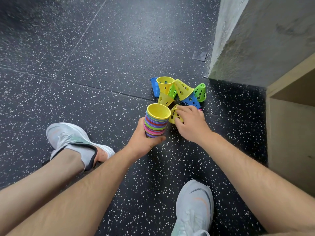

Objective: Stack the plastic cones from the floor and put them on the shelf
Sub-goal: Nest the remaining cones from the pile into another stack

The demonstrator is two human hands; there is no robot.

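Speckled floor (102, 48): left hand (143, 142) grips tall stack (156, 123), right hand (190, 124) grasps yellow cone (173, 114); loose cones (180, 91) remain beyond; shelf (289, 133), right, not yet reached

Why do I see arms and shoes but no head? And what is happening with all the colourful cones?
The camera sits on the person's head and looks down, so you see what they see: their own arms and two pale shoes on a black speckled floor. There is no robot here, only two bare hands. The left hand holds a stack of plastic cones nested inside each other, with a yellow one on top. The right hand grips one loose yellow cone beside the stack. Behind it, more yellow, green and blue cones lie in a heap. The wooden shelf is at the right edge.
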